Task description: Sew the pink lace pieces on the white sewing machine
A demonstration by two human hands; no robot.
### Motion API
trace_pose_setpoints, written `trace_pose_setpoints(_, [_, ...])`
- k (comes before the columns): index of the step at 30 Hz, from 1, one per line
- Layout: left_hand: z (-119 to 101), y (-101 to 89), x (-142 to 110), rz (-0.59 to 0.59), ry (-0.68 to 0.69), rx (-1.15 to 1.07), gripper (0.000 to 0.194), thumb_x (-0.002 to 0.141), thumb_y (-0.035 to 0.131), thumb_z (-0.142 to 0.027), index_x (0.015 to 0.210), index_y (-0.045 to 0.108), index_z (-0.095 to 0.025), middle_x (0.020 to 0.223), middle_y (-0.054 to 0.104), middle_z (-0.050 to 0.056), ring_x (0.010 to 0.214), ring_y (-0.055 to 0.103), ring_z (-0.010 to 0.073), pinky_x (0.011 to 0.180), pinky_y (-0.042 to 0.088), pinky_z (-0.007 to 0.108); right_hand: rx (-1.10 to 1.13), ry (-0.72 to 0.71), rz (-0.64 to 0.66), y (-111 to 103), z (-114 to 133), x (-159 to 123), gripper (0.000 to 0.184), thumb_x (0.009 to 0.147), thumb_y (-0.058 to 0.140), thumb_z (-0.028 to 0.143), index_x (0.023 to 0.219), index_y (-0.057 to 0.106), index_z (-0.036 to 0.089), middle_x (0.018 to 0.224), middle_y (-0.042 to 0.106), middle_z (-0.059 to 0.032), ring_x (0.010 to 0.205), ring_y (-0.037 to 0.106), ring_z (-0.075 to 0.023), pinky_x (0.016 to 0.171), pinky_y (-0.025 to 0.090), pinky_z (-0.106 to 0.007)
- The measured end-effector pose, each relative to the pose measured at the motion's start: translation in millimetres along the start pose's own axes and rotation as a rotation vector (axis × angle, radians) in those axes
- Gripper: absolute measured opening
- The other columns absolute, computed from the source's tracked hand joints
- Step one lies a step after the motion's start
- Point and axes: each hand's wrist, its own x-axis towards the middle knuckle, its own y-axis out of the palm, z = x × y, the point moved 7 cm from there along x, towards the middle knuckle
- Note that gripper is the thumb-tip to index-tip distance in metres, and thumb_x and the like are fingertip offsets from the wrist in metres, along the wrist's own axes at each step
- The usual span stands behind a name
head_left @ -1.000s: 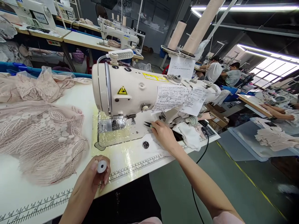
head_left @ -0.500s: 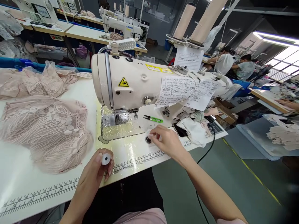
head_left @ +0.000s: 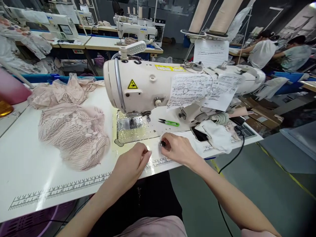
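The left hand (head_left: pixel 132 160) was moved rightward, its grasp indeterminable; a round, dark metal part (head_left: pixel 163 144) was pinched by the right hand (head_left: pixel 179 148).

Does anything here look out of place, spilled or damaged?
Nothing looks spilled or damaged, only untidy: a crumpled white cloth lies bunched at the front edge of the white table, a thin black cable droops over that edge, and a scribbled white paper sheet hangs askew on the cream sewing machine.

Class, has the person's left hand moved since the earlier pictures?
Yes; against the near sewing machine, the left hand has shifted rightward, nearer the right hand.
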Motion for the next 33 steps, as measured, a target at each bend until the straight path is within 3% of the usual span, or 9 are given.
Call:
trace_pose_setpoints(4, [-18,14.3,22,0.016,0.140,0.560,0.030,0.099,0.037,-0.029,0.095,0.061,-0.012,0.091,0.063,0.011,0.074,0.062,0.0232,0.058,0.037,0.031,0.282,0.079,-0.055,-5,-20,-3,0.013,0.078,0.058,0.028,0.089,0.056,0.022,0.075,0.063,0.0031,0.065,0.056,-0.0127,0.057,0.036,-0.024])
trace_pose_setpoints(8, [-19,20.0,25,0.024,0.216,0.725,0.030,0.097,0.041,-0.028,0.091,0.064,-0.010,0.086,0.064,0.013,0.072,0.063,0.0256,0.057,0.037,0.031,0.429,0.056,-0.164,-13,-26,-7,0.014,0.080,0.058,0.030,0.090,0.055,0.022,0.077,0.061,0.0029,0.066,0.055,-0.0123,0.061,0.042,-0.025])
trace_pose_setpoints(11, [-14,15.7,22,0.002,0.213,0.718,0.035,0.097,0.043,-0.037,0.087,0.064,-0.011,0.079,0.063,0.012,0.067,0.062,0.0247,0.054,0.033,0.030,0.484,-0.032,-0.209,-17,-12,-12,0.013,0.080,0.058,0.027,0.091,0.054,0.021,0.077,0.057,0.0028,0.065,0.053,-0.0114,0.062,0.043,-0.025])
trace_pose_setpoints(13, [-10,12.7,19,-0.025,0.204,0.699,0.039,0.096,0.044,-0.044,0.085,0.063,-0.012,0.077,0.063,0.011,0.066,0.062,0.0247,0.053,0.030,0.029,0.491,-0.122,-0.167,-13,7,-14,0.012,0.081,0.057,0.024,0.092,0.053,0.021,0.077,0.057,0.0023,0.066,0.053,-0.0115,0.062,0.043,-0.025])
trace_pose_setpoints(19, [7,3.0,0,-0.097,0.100,0.597,0.030,0.090,0.052,-0.046,0.085,0.055,-0.017,0.078,0.062,0.005,0.062,0.061,0.0213,0.050,0.021,0.028,0.296,-0.314,-0.094,8,51,-13,0.013,0.082,0.054,0.018,0.096,0.054,0.018,0.089,0.062,-0.0045,0.075,0.055,-0.0161,0.066,0.042,-0.028])
trace_pose_setpoints(27, [28,-15.8,-31,-0.190,0.081,0.469,0.040,0.090,0.050,-0.060,0.087,0.050,-0.020,0.077,0.061,0.000,0.053,0.054,0.0147,0.049,0.021,0.025,0.091,-0.367,-0.003,23,68,-1,0.009,0.086,0.053,0.019,0.092,0.057,0.014,0.085,0.059,-0.0046,0.067,0.049,-0.0138,0.056,0.035,-0.026])
trace_pose_setpoints(33, [26,-12.9,-39,-0.238,0.136,0.428,0.037,0.091,0.051,-0.056,0.086,0.053,-0.020,0.076,0.062,0.001,0.056,0.055,0.0153,0.049,0.027,0.026,-0.022,-0.414,0.008,29,76,-2,0.007,0.087,0.053,0.018,0.092,0.057,0.015,0.085,0.061,-0.0058,0.072,0.055,-0.0165,0.061,0.038,-0.028])
